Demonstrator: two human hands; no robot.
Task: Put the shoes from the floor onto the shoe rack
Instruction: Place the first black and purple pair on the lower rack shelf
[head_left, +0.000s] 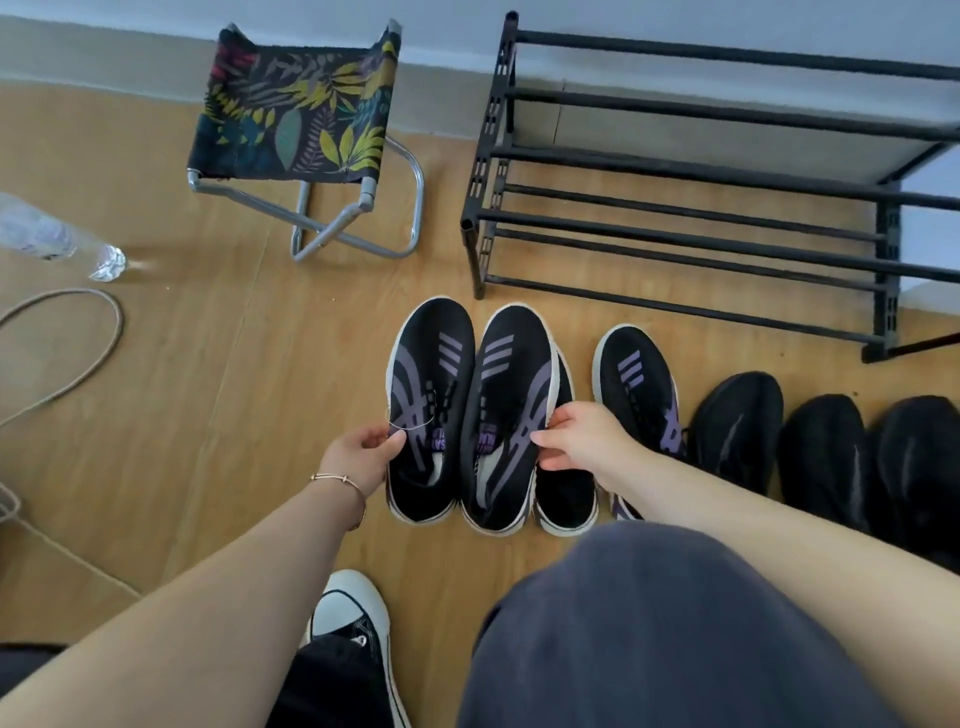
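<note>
Pinching left shoe (428, 395), left fingers (387, 444), right fingers (545, 441) gripping right shoe (511, 405)

Wooden floor (218, 395) bears shoes (737, 431), stool (311, 156), shoe rack (675, 208), bottle (57, 239).

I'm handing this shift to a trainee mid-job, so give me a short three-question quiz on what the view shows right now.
1. True or false: the black metal shoe rack already holds shoes.
2. Which hand wears the thin gold bracelet? A) left B) right
3. What does each hand grip?

Key
1. False; its bars are bare.
2. A, the left hand.
3. The left hand grips the left black sneaker with purple stripes, the right hand the matching black sneaker beside it. Five more dark shoes wait to their right.
</note>
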